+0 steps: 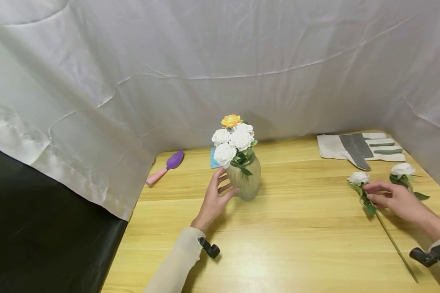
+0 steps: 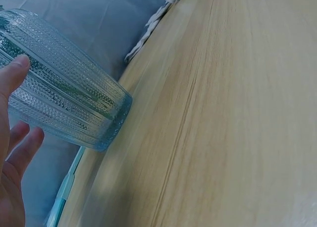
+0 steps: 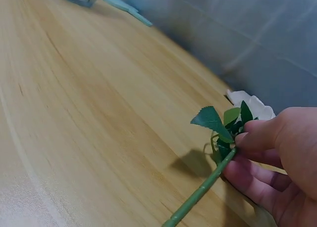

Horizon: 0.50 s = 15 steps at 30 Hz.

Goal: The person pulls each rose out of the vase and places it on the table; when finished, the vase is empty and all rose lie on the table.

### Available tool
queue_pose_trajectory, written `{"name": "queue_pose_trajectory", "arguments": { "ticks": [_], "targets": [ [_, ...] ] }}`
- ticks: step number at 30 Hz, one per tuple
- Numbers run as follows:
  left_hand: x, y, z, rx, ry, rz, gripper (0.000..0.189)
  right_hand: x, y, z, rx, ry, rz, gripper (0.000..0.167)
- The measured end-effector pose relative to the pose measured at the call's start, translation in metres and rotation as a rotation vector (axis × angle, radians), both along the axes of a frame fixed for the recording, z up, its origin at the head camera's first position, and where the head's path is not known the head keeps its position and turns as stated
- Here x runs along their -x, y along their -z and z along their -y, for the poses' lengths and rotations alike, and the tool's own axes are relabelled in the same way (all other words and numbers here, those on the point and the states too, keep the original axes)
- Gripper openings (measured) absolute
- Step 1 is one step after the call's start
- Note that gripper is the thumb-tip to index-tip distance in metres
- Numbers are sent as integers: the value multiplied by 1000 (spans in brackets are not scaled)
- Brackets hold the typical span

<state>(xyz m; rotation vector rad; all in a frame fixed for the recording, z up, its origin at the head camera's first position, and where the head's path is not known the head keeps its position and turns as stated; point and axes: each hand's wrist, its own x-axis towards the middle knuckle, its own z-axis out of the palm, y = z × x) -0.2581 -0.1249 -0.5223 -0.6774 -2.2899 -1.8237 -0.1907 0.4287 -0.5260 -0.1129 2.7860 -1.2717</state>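
A ribbed clear glass vase [image 1: 245, 179] stands upright on the table, holding several white roses [image 1: 241, 139] and one orange flower [image 1: 231, 120]. My left hand [image 1: 213, 199] is at the vase's left side, thumb across its front and fingers curved along its far side. In the left wrist view the thumb [image 2: 15, 73] lies over the ribbed glass [image 2: 64, 83]. At the right, my right hand [image 1: 397, 200] pinches a white rose [image 1: 359, 178] just below its bloom, among the leaves. Its long green stem [image 3: 198, 193] slants toward the table's near right.
Another white rose [image 1: 402, 170] lies beyond my right hand. A grey and white work glove [image 1: 355, 147] lies at the back right. At the back left is a purple trowel [image 1: 174, 160] with a pink handle. A blue item [image 1: 214, 158] sits behind the vase, before the grey curtain [image 1: 278, 81].
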Motion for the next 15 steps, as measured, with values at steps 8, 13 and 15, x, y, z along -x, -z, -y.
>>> {"name": "queue_pose_trajectory", "arguments": {
  "ticks": [8, 13, 15],
  "targets": [
    [-1, -1, 0, 1, 2, 3, 84, 0, -14, -10, -64, 59, -50, 38],
    [0, -2, 0, 10, -1, 1, 84, 8, -36, -5, 5, 108, -175, 28],
    [-1, -3, 0, 17, -8, 0, 86, 12, -46, 1, 27, 116, -223, 30]
  ]
}}
